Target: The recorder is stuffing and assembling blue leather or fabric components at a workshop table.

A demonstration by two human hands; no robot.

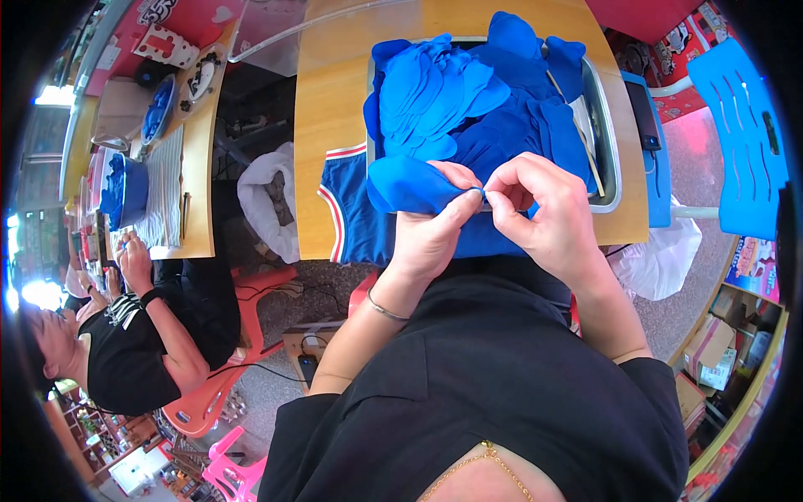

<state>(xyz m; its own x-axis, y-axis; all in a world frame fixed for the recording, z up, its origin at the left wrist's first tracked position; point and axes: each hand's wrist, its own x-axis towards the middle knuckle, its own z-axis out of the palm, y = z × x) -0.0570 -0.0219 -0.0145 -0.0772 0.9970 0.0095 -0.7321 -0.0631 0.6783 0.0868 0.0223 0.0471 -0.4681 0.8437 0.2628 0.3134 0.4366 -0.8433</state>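
Note:
My left hand (431, 234) is closed on a blue petal-shaped fabric piece (406, 184), whose broad rounded end points left. Thumb and fingers grip it near its narrow right end. Right at that end, my right hand (544, 209) makes a pinch, its fingertips almost meeting my left thumb. Whatever lies in the pinch is too small to make out. Just beyond both hands, a heap of similar blue petals (439, 92) fills a metal tray (616, 180). Some are stacked in a fan on the left, others lie loose on the right.
A thin stick (590, 155) leans along the tray's right side. Blue cloth with red-and-white trim (355, 205) lies on the wooden table (322, 100). To the left, another person (142, 326) works at a table with a blue tub (130, 191). A blue plastic chair (740, 138) stands right.

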